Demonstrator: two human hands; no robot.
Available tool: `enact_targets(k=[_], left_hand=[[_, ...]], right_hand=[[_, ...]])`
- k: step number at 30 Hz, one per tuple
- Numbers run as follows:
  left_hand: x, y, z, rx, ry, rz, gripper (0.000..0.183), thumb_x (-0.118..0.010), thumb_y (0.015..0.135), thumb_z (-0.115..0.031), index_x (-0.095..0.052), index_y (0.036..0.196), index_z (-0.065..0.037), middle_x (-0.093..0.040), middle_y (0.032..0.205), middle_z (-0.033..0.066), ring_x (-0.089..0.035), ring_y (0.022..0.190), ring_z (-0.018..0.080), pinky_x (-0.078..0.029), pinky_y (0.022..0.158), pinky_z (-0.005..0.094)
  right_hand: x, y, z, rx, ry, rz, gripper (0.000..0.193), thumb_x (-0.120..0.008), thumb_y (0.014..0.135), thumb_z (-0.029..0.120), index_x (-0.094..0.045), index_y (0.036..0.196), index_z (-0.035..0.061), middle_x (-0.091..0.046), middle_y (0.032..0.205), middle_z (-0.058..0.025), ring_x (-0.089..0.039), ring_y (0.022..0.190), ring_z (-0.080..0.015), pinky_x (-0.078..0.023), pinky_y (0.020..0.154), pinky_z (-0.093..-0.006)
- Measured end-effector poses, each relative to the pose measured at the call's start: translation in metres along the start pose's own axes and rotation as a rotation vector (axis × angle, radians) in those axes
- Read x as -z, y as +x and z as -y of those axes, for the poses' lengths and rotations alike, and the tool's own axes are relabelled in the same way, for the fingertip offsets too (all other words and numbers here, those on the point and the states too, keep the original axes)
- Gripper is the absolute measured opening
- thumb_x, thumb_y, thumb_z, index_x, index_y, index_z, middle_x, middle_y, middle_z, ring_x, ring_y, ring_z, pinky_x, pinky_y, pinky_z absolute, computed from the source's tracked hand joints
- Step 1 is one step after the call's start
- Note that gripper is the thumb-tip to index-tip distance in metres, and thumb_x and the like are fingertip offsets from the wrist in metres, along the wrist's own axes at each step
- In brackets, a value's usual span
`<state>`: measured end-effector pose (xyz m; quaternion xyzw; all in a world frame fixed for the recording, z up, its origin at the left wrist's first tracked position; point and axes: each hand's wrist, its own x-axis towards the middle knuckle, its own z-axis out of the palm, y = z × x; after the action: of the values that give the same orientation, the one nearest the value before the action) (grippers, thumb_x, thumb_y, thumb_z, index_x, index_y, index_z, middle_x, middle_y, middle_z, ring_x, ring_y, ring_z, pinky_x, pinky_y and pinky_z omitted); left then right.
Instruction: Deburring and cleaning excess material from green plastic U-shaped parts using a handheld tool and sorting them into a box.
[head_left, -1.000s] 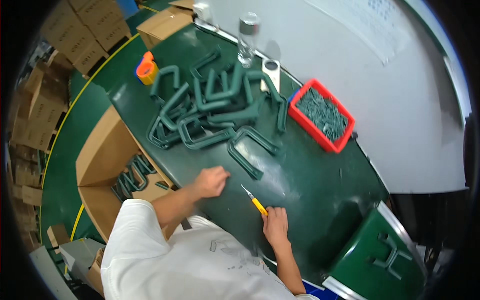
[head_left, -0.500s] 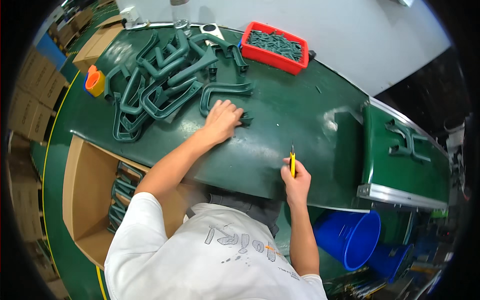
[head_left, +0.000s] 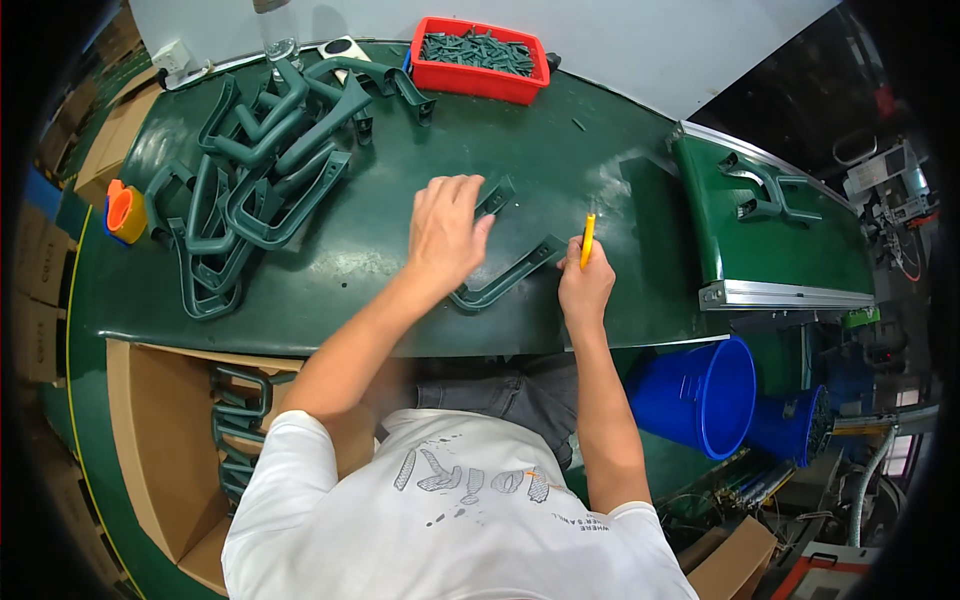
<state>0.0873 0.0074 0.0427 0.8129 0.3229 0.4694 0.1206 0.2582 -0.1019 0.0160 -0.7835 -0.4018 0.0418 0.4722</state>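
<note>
A green plastic U-shaped handle (head_left: 513, 276) lies on the green tabletop before me, its two arms pointing right. My left hand (head_left: 447, 228) is over its middle stretch, fingers bent around it and thumb toward the right; the part under the palm is hidden. My right hand (head_left: 585, 284) is closed around a yellow utility knife (head_left: 588, 240), held upright just right of the handle's nearer end. No bare blade can be made out. A tangled pile of similar green handles (head_left: 262, 165) covers the left of the table.
A red bin (head_left: 478, 75) of small green pieces stands at the back. Another green part (head_left: 768, 190) rests on a conveyor (head_left: 790, 245) at right. Blue buckets (head_left: 690, 395) stand below. A cardboard box (head_left: 165, 440) with handles sits lower left, an orange tape roll (head_left: 122, 212) at the table's left.
My left hand has drawn the green handle away from the pile, toward me and to the right. My right hand has risen with the knife, and the view has shifted.
</note>
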Motion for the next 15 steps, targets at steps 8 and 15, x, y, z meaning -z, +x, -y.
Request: enact_targets(k=[8, 15], left_hand=[[-0.024, 0.000, 0.050, 0.466, -0.161, 0.606, 0.025, -0.066, 0.069, -0.009, -0.058, 0.089, 0.003, -0.061, 0.074, 0.0143, -0.058, 0.060, 0.0279, -0.048, 0.059, 0.0383], [-0.025, 0.052, 0.056, 1.064, -1.317, -0.079, 0.011, -0.055, 0.075, -0.002, -0.047, 0.080, -0.007, -0.047, 0.060, 0.0033, -0.046, 0.044, 0.0130, -0.040, 0.040, 0.0273]], right_hand=[[-0.017, -0.005, 0.017, -0.241, 0.386, 0.084, 0.027, -0.057, 0.091, 0.028, -0.060, 0.089, 0.0010, -0.056, 0.062, -0.0024, -0.050, 0.053, -0.0091, -0.041, 0.051, -0.0246], [-0.057, 0.015, 0.012, -0.183, 0.564, 0.218, 0.035, -0.058, 0.091, 0.023, -0.055, 0.113, -0.0044, -0.063, 0.086, -0.0059, -0.056, 0.067, -0.0091, -0.044, 0.055, -0.0222]])
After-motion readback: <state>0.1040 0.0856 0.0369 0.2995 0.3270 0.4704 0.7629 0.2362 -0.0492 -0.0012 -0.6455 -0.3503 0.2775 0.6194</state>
